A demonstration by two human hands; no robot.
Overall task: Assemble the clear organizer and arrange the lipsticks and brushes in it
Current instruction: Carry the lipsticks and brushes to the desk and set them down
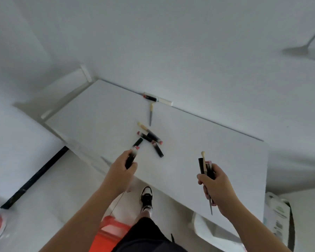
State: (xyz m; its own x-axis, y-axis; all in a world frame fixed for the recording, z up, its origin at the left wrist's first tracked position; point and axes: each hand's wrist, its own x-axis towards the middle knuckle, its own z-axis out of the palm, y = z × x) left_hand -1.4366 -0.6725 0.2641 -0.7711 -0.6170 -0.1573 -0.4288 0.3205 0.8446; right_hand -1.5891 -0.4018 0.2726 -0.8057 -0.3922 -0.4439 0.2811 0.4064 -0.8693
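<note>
My left hand (123,169) grips a black lipstick (132,157) with a reddish tip, just over the near edge of the white table (98,110). My right hand (215,186) holds a bundle of brushes and lipsticks (205,165), their ends sticking up and down out of the fist. A loose pile of black lipsticks (151,138) lies mid-table ahead of my left hand. A thin brush (151,114) lies farther back. Against the wall sit another black lipstick (150,97) and a white tube (165,101). No clear organizer is visible.
The table stands against a white wall. Below its near edge I see my black shoe (146,197) on the floor and a red stool (109,228). A white bag (278,215) stands under the table's right end. A black strip (35,177) lies on the floor at left.
</note>
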